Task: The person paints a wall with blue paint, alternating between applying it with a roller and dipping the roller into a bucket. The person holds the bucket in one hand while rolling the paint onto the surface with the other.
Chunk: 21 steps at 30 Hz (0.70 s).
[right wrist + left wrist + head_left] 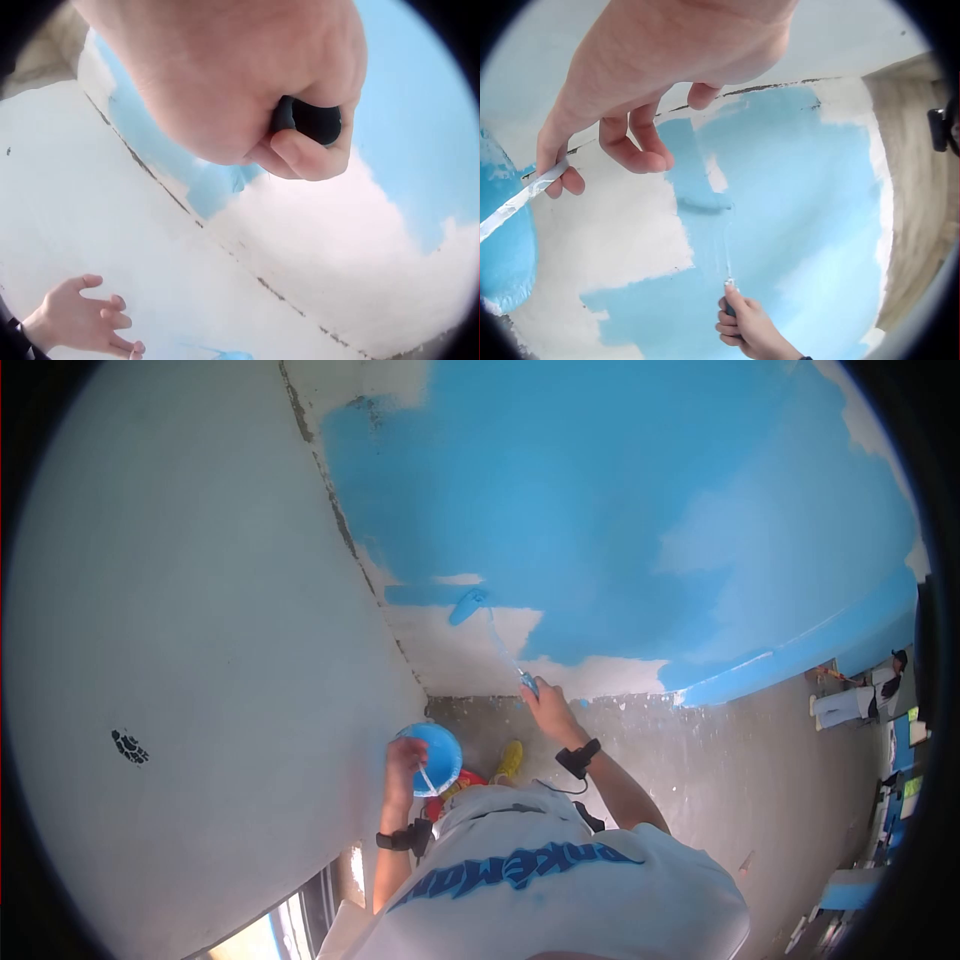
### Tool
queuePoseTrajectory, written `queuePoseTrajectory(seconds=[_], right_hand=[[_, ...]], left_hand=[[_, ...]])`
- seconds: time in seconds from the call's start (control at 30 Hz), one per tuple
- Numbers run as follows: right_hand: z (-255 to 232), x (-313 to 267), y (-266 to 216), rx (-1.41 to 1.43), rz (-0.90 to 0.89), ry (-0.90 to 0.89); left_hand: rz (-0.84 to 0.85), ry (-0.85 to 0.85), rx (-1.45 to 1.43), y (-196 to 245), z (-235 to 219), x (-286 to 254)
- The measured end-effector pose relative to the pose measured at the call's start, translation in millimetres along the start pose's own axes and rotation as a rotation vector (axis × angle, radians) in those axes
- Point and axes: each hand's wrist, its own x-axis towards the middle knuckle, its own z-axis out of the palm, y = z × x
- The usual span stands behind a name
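Note:
My right hand [552, 712] grips the handle of a paint roller, its fingers curled round the dark grip [307, 121] in the right wrist view. The blue roller head [467, 606] lies against the wall at the left end of a fresh blue strip. Below and to the left, my left hand [404, 756] holds the white strap-like handle [521, 199] of a blue paint bucket [440, 758], pinched between thumb and finger, while its other fingers hang loosely bent. Wet blue paint coats the bucket's inside.
Blue paint [600, 490] covers much of the wall, with a bare white patch [440, 650] near its lower left. A plain pale wall [200, 610] meets it at a cracked corner. Below are the grey floor [760, 770] and a yellow shoe [511, 759]. Another person [850, 702] is at the far right.

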Motion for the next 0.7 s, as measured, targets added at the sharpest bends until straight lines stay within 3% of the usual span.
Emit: queuePoseTrajectory(seconds=[0.17,0.3,0.33,0.47,0.53,0.6,0.7], right_hand=[[-86.9,-20.9,-12.9,-0.017,0.014,0.035],[-137.7,-31.1,-25.1,-0.265,-0.008,0.111],[-129.4,-35.4,-17.2,-0.361,-0.042,0.157],[-114.4,-26.9,-27.3,-0.480,-0.044,0.190],[-92.9,-23.6,-44.6,-0.564,-0.089,0.192],[-69.8,-11.6,-63.0,-0.557,-0.132,0.168],[-36.2,7.0,-90.6,-0.515,-0.212,0.122]], left_hand=[[0.035,0.060,0.024,3.0,2.9,2.0],[-0.023,0.042,-0.008,5.8,-0.2,3.4],[-0.018,0.036,-0.011,-8.8,-7.4,8.8],[0.002,-0.031,-0.025,0.4,-5.8,3.3],[0.028,0.026,-0.029,-3.7,-0.6,-0.4],[0.052,0.095,-0.030,-6.7,-3.7,-3.1],[0.032,0.020,-0.093,-5.6,-9.6,-8.4]])
